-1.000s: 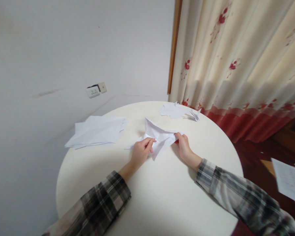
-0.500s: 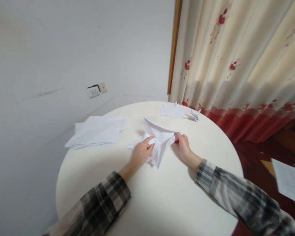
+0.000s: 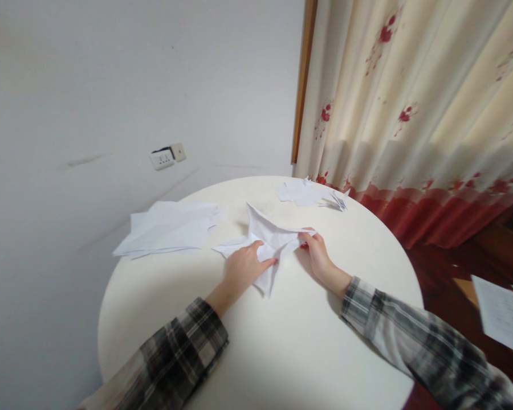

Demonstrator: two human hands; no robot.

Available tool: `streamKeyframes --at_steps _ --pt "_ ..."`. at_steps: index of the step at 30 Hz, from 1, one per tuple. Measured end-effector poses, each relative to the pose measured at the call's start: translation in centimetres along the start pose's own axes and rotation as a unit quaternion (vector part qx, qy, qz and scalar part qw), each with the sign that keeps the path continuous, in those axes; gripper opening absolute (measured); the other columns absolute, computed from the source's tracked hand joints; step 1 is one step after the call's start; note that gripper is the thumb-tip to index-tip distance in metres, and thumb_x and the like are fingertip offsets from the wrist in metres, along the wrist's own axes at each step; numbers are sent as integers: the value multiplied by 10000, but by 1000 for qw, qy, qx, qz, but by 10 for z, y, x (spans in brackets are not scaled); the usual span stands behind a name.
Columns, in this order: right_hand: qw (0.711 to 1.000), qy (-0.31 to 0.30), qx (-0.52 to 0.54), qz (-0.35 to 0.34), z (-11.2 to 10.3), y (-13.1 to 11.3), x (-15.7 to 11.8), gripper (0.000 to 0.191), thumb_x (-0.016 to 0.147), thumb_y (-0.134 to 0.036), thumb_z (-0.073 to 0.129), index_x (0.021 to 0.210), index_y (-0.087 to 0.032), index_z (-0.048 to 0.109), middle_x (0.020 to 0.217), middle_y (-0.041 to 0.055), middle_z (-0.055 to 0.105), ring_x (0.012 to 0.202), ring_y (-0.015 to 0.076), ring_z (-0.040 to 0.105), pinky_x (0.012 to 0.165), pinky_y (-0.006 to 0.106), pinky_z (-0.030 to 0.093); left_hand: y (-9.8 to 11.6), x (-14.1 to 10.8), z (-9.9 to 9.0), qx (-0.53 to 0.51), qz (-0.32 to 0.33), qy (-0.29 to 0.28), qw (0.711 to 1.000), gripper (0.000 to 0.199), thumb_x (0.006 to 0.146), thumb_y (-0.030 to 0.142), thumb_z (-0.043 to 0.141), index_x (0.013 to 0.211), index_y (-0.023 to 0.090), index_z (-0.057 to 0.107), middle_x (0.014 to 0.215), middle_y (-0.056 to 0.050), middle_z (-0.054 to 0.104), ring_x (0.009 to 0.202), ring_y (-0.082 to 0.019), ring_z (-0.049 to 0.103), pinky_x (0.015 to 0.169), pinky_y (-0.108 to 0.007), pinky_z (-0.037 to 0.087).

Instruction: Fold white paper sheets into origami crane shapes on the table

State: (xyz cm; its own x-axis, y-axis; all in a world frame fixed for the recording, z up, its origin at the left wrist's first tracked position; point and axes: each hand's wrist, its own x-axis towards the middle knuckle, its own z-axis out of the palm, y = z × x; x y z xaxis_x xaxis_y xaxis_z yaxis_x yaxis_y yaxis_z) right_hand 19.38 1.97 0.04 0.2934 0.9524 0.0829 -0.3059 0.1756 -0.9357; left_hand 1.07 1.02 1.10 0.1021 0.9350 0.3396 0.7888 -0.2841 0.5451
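Observation:
A creased white sheet of paper point(image 3: 267, 233) stands partly folded near the middle of the round table, with several points sticking out like a star. My right hand point(image 3: 318, 256) pinches its right point between thumb and fingers. Over the paper's lower left side lies my left hand point(image 3: 245, 265), its thumb and forefinger bent around the folds near the centre; its other fingers are mostly hidden. One point rises at the back of the sheet, another reaches left past my left hand, and a third points toward me.
A stack of white paper point(image 3: 166, 228) lies on the table's left side. At the back right are flat paper pieces point(image 3: 299, 192) and a small folded paper figure point(image 3: 338, 200). The white table point(image 3: 282, 353) stands by a wall with a socket point(image 3: 162, 159) and a floral curtain point(image 3: 402, 114).
My left hand's thumb has moved right across the paper, spreading from the forefinger. The sheet's back, left and front points have shifted slightly left. My right hand keeps its pinch, nearly still.

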Motion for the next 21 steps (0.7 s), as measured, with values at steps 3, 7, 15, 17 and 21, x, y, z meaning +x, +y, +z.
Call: streamKeyframes --at_steps 3,7,15,17,21 --pt "1000 18 -8 -3 0 -2 -1 99 589 -229 559 680 -199 584 654 -22 539 645 125 481 564 233 351 -3 -1 1 17 2 -2 1000 463 528 493 736 903 242 633 644 -43 608 739 -267 607 696 -313 406" --pt "997 68 -31 -29 -1 -3 -1 148 578 -222 561 723 -209 581 661 -29 527 625 115 461 571 237 350 -3 -3 4 41 46 2 998 396 606 450 706 916 220 618 795 -74 602 808 -261 590 752 -327 415" --pt "992 97 -26 -79 -6 0 3 234 584 -227 538 813 -188 516 703 -44 501 629 104 453 593 240 356 -6 -2 8 106 235 -42 965 386 811 302 528 1167 162 484 1206 -123 480 1153 -234 427 978 -378 348" --pt "991 100 -32 -86 -6 1 4 241 591 -224 536 827 -188 502 702 -43 500 630 105 455 599 244 361 -8 -3 11 114 257 -71 957 390 854 311 456 1217 169 452 1316 -121 410 1237 -223 355 1028 -369 297" --pt "984 111 -64 -123 -6 0 5 232 606 -210 535 832 -184 490 742 -23 511 684 117 476 661 265 382 -10 -6 15 148 239 -111 953 501 856 474 386 1275 200 409 1381 -114 360 1293 -253 284 1043 -405 264"
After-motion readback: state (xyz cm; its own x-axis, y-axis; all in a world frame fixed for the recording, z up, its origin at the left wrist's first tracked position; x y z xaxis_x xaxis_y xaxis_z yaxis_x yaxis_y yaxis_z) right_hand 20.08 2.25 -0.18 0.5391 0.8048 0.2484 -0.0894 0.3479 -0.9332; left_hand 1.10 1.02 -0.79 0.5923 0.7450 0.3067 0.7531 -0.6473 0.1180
